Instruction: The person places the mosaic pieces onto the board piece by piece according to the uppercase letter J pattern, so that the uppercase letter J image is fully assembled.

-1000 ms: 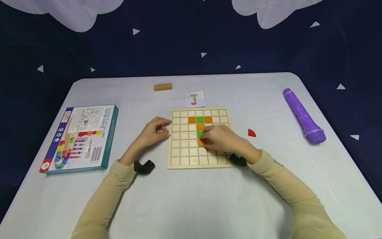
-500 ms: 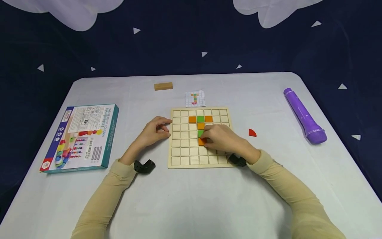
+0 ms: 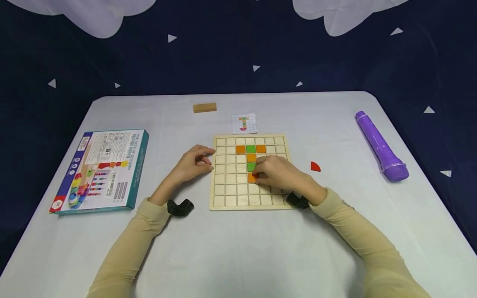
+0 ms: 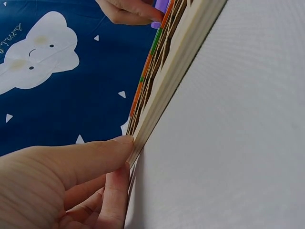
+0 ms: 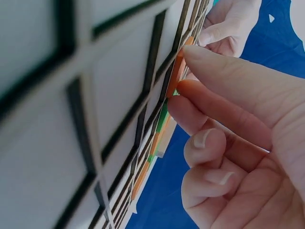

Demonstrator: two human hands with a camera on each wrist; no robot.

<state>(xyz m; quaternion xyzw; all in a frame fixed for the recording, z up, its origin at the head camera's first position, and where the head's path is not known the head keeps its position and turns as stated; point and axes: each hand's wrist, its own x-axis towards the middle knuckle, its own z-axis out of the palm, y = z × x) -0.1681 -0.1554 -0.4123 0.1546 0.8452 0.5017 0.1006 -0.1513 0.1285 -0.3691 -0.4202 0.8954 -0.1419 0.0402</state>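
A square wooden grid board (image 3: 220,205) lies mid-table, with orange and green square tiles set in a row and a column below it. My right hand (image 3: 277,171) reaches over the board. Its thumb and index finger pinch the lowest orange tile (image 5: 177,71), which lies at the grid; the other fingers curl underneath. Just above that tile is a green tile (image 3: 251,167), partly covered by my fingers in the head view. My left hand (image 3: 193,163) rests with thumb and index fingertips against the board's left edge. A red quarter-circle piece (image 3: 315,166) lies right of the board.
Behind the board lie a pattern card (image 3: 244,123) and a small wooden block (image 3: 204,107). A boxed toy set (image 3: 102,171) is at the left, and a purple microphone-shaped object (image 3: 381,147) at the right. Black wrist devices (image 3: 180,207) sit by both cuffs.
Both hands hold nearly the same positions. The right fingers have shifted very slightly at the lowest orange tile, and the head view has drifted a little.
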